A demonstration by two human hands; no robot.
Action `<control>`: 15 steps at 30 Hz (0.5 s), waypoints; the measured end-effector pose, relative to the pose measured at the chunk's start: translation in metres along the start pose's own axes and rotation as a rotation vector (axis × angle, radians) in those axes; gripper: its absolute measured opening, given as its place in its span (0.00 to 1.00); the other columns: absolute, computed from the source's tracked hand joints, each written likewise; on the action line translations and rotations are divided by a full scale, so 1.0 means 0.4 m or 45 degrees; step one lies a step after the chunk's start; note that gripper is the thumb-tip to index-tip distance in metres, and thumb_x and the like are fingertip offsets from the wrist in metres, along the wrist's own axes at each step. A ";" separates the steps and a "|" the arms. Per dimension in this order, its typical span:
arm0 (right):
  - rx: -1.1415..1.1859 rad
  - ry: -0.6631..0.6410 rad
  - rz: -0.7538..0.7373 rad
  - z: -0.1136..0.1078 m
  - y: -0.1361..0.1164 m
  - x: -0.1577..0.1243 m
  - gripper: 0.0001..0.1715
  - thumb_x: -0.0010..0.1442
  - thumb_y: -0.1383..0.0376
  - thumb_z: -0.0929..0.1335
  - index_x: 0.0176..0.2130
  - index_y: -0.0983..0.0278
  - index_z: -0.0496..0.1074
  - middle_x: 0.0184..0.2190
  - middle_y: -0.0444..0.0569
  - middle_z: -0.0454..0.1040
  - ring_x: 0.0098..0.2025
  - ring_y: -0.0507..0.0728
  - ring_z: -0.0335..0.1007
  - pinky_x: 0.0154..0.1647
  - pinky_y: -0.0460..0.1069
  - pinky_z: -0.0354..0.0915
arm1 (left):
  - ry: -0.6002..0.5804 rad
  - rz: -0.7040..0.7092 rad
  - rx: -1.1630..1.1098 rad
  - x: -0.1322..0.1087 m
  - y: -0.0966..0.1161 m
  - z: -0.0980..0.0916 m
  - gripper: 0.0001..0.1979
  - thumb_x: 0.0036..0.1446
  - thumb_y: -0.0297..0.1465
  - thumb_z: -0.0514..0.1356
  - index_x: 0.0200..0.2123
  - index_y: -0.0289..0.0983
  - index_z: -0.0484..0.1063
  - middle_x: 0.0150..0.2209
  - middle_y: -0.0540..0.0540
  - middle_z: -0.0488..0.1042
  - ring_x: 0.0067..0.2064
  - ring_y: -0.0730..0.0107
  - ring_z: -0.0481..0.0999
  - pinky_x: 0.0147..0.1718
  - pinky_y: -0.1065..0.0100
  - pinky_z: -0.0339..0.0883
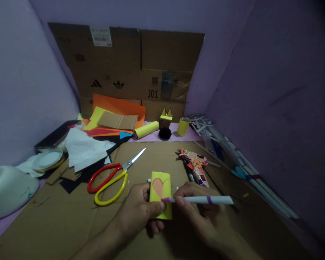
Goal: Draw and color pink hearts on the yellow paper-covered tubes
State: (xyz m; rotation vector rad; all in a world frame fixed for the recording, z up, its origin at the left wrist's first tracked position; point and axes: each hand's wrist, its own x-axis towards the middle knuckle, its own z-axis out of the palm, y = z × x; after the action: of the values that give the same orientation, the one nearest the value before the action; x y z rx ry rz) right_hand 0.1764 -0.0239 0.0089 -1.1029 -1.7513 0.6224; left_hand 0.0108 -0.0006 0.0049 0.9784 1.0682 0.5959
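My left hand is closed around a small yellow card that bears an orange half-heart shape, holding it upright above the cardboard mat. In my right hand is pinched a white marker with a purple tip and a purple band. The marker lies nearly level, and its tip touches the card's lower middle. Both hands are at the near edge of the mat.
Red-and-yellow scissors lie left of the card. Patterned paper pieces lie to the right. Coloured sheets, a yellow roll, a yellow tube and a small paper figure stand before a cardboard box. A white bowl sits far left.
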 end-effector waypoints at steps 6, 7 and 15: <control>-0.009 0.063 0.020 -0.004 0.001 -0.001 0.12 0.58 0.65 0.65 0.25 0.64 0.73 0.18 0.45 0.71 0.20 0.51 0.65 0.20 0.45 0.58 | -0.008 0.001 -0.010 0.002 -0.002 -0.001 0.14 0.40 0.33 0.63 0.30 0.32 0.66 0.17 0.49 0.71 0.15 0.74 0.69 0.11 0.76 0.62; -0.021 0.103 0.042 -0.006 0.003 0.000 0.12 0.58 0.64 0.65 0.25 0.64 0.73 0.18 0.44 0.71 0.20 0.51 0.65 0.19 0.45 0.58 | -0.011 0.000 -0.014 0.002 -0.001 -0.001 0.14 0.40 0.33 0.63 0.30 0.32 0.66 0.17 0.49 0.71 0.15 0.75 0.69 0.11 0.76 0.62; -0.069 0.182 -0.002 -0.013 0.014 0.011 0.10 0.58 0.65 0.65 0.28 0.63 0.74 0.21 0.45 0.74 0.22 0.53 0.69 0.22 0.46 0.62 | -0.027 -0.009 -0.014 -0.002 -0.001 -0.001 0.15 0.40 0.33 0.62 0.32 0.32 0.66 0.17 0.48 0.72 0.15 0.76 0.68 0.11 0.77 0.61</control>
State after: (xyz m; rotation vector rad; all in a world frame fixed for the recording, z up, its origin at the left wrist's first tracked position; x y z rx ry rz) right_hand 0.1826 -0.0177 0.0089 -1.1546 -1.6540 0.4854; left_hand 0.0099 -0.0013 0.0049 0.9688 1.0483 0.5836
